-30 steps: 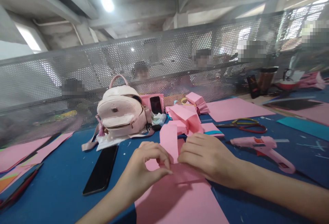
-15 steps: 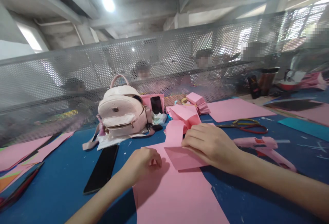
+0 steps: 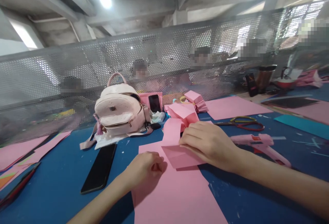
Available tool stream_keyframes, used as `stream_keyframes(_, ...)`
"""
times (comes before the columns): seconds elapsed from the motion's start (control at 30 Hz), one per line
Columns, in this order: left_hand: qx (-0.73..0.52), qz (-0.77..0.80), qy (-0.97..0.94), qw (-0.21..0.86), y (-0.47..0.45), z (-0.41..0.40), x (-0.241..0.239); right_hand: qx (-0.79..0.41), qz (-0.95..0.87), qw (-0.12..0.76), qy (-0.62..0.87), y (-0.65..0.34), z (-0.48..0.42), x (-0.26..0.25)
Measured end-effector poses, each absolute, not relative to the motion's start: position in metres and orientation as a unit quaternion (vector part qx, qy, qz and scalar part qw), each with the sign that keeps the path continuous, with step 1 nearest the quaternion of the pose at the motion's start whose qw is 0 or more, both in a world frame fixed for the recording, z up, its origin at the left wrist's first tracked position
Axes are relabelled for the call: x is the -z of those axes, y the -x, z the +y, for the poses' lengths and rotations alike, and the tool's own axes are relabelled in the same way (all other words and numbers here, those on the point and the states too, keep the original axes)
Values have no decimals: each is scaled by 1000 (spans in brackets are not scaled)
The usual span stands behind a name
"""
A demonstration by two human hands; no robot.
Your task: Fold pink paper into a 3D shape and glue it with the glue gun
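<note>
My right hand [image 3: 208,145] is closed on a folded piece of pink paper [image 3: 177,155], pressing it from the right side. My left hand [image 3: 145,167] rests with curled fingers over a large pink sheet [image 3: 177,196]; whatever its fingers may hold is hidden. The folded piece lies across the upper part of that sheet. Just behind it, more folded pink paper [image 3: 183,112] stands up in loose loops. A pink glue gun [image 3: 262,143] lies beyond my right wrist, and scissors [image 3: 244,123] with red and yellow handles lie behind it.
A pale pink backpack [image 3: 122,111] stands at the back left, with a black phone [image 3: 99,169] before it. Pink sheets [image 3: 23,150] and a red-handled tool [image 3: 20,186] lie at far left. A perforated metal screen [image 3: 164,56] runs behind, people beyond it.
My left hand has shifted slightly right and down over the large sheet. My right hand keeps its hold on the folded paper. The whole view has moved a little.
</note>
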State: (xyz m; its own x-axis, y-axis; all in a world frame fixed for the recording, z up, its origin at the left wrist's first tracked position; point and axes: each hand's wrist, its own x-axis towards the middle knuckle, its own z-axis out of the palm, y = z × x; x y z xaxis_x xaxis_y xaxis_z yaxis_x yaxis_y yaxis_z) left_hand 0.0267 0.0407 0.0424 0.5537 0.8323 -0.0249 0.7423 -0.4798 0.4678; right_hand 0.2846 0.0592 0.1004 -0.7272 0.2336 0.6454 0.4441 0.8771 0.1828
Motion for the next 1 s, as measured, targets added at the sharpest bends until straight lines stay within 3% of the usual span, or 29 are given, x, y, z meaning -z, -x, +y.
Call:
stream_keyframes(0.2,-66,428,-879,201,-26,36,-50,166,-914,316,194,-284,58,-101)
stream_keyframes(0.4,11,319,-902,290,-22,29,-63,165,-915,321,184,-284,58,-101)
stream_keyframes(1.0,0,323,-905,278,-30,27,-62,171,-914,320,183,-284,57,-100)
